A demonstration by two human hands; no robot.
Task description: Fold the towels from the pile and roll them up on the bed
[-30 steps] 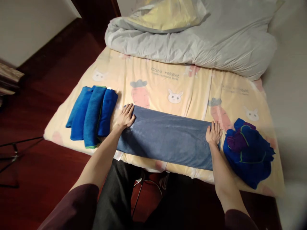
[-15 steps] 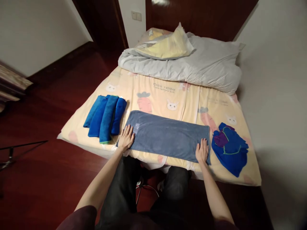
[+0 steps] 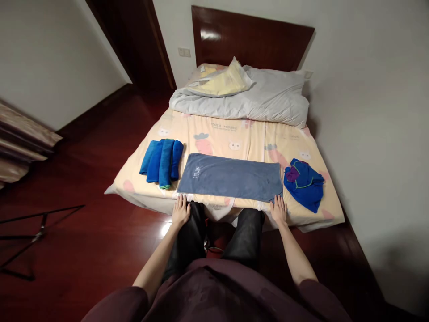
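Note:
A grey-blue towel with white lettering at its left end lies flat and spread out near the front edge of the bed. My left hand rests at the bed's edge just below the towel's front left corner, open with fingers extended. At the front right corner, my right hand is open too, its fingertips at the towel's edge. Several rolled blue towels lie side by side to the left. On the right sits a crumpled blue cloth with green edging and a purple part.
The bed has a patterned cream sheet. A grey quilt with a yellow cloth lies by the dark headboard. A black metal stand is on the floor at left, below a curtain.
Both hands have drawn back off the towel toward the bed's front edge. The view has shifted back, showing more of the headboard and my shirt.

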